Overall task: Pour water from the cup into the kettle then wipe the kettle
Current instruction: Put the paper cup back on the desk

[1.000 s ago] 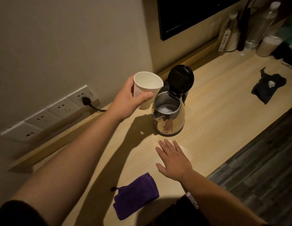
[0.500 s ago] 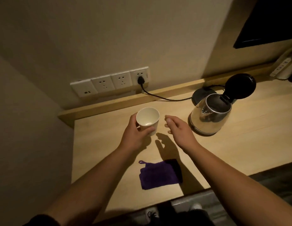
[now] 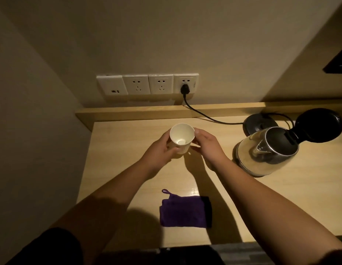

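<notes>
A white paper cup (image 3: 181, 135) stands upright near the back left of the wooden desk (image 3: 281, 197), and it looks empty inside. My left hand (image 3: 161, 152) wraps its left side. My right hand (image 3: 208, 145) touches its right side with thumb and fingers. A steel kettle (image 3: 265, 152) sits to the right, its black lid (image 3: 319, 125) flipped open and its spout facing me. A folded purple cloth (image 3: 182, 210) lies near the front edge, below my hands.
The kettle's black base (image 3: 259, 124) sits behind the kettle, with its cord (image 3: 204, 116) running to a plug in a row of wall sockets (image 3: 147, 84). A raised wooden ledge (image 3: 128, 111) borders the desk's back. A wall closes the left side.
The cup moved from beside the kettle's mouth down to the desk at the left. My right hand came off the desk and reached the cup. The view swung left.
</notes>
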A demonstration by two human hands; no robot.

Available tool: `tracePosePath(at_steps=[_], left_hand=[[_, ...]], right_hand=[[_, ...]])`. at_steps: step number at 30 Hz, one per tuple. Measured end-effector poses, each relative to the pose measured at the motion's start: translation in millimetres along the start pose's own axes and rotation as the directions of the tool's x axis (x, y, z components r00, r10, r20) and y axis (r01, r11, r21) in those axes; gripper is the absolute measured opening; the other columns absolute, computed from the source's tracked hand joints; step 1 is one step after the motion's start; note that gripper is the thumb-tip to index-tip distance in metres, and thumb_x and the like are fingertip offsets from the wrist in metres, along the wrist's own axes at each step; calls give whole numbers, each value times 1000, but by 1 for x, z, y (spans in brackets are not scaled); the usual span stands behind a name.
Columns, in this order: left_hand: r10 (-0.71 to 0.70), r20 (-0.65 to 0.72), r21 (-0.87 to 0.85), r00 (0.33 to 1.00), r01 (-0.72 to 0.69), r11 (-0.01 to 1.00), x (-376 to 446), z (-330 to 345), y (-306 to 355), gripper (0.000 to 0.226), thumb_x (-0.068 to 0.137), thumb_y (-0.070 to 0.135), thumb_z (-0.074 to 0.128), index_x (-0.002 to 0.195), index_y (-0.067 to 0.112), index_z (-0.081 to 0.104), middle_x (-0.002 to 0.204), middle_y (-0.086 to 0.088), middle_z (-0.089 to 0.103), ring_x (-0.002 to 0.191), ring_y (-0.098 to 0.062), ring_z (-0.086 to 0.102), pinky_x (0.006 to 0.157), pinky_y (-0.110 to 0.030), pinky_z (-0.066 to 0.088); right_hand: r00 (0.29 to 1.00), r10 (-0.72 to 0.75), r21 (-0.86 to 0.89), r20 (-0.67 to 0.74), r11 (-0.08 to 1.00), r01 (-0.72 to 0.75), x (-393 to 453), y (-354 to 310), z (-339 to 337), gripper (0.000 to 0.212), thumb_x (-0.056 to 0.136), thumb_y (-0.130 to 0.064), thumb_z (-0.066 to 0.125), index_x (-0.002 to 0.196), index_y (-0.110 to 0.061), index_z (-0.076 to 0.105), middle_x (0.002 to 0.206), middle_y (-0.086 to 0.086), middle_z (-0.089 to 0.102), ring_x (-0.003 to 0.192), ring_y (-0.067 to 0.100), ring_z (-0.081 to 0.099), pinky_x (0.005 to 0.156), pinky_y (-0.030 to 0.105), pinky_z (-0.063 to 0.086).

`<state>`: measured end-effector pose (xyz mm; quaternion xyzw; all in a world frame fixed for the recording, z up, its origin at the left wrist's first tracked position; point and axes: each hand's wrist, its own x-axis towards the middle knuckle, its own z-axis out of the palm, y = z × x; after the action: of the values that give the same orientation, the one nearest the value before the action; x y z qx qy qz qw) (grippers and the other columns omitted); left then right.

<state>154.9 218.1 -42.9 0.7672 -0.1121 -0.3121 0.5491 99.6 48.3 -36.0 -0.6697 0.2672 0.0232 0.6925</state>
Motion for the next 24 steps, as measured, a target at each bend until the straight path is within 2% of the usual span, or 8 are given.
tracePosePath(at_steps=[4, 10, 11, 14, 17, 19, 22, 24], left_hand=[[33, -101, 73, 994, -26, 997, 35, -3, 0, 66, 89, 26, 68, 142, 41, 33, 138, 12, 48, 120, -12, 49, 77, -20, 47], [44, -191, 163, 981, -12, 987, 79, -6, -13, 68, 86, 25, 71, 142, 32, 34, 127, 14, 49, 112, -5, 50, 74, -10, 44], [44, -202, 180, 978, -7, 984, 84, -7, -16, 68, 86, 26, 72, 141, 32, 34, 128, 14, 50, 113, -6, 50, 79, -13, 46], [39, -222, 220, 974, 11, 975, 96, -8, -26, 69, 84, 28, 73, 141, 31, 33, 136, 6, 51, 119, -13, 53, 98, -35, 49], [57, -220, 240, 974, -3, 971, 102, -4, -31, 66, 85, 30, 72, 140, 29, 34, 137, 3, 52, 119, -14, 54, 98, -41, 49], [76, -228, 249, 971, -17, 968, 104, -2, -32, 64, 85, 31, 71, 139, 29, 35, 136, 3, 53, 118, -14, 53, 98, -41, 49], [90, -244, 282, 966, -18, 959, 107, -1, -33, 63, 86, 31, 70, 138, 29, 36, 136, 4, 53, 118, -14, 53, 98, -41, 49], [98, -235, 285, 967, -28, 958, 108, -1, -33, 61, 86, 32, 70, 137, 31, 36, 135, 5, 54, 118, -13, 54, 97, -42, 50]], right_hand=[[999, 33, -3, -1, 999, -33, 40, -8, 2, 28, 104, -30, 43, 121, -20, 64, 119, 2, 66, 112, 19, 61, 97, 38, 52], [1000, 15, -52, 14, 999, -14, 89, -9, 9, 27, 102, -32, 48, 118, -24, 68, 117, 0, 66, 110, 19, 60, 97, 39, 51], [1000, 17, -54, 18, 998, -16, 93, -8, 11, 27, 101, -32, 49, 119, -25, 69, 116, 0, 67, 109, 18, 61, 93, 36, 51], [999, 32, -63, 18, 998, -31, 103, -6, 14, 29, 103, -31, 46, 121, -23, 68, 113, 0, 68, 105, 16, 60, 77, 26, 47], [999, 40, -42, 4, 998, -40, 108, -2, 13, 30, 105, -30, 43, 123, -20, 66, 108, -4, 67, 102, 12, 60, 71, 18, 46], [999, 42, -39, -5, 998, -42, 110, 0, 11, 30, 104, -31, 44, 120, -21, 67, 107, -2, 68, 103, 14, 61, 76, 21, 48], [999, 32, -57, -10, 998, -33, 113, 4, 10, 31, 103, -36, 44, 116, -24, 68, 109, 2, 69, 106, 20, 62, 92, 36, 50], [999, 45, -38, -16, 998, -45, 113, 4, 10, 32, 104, -37, 42, 118, -23, 67, 110, 3, 69, 106, 19, 62, 94, 37, 49]])
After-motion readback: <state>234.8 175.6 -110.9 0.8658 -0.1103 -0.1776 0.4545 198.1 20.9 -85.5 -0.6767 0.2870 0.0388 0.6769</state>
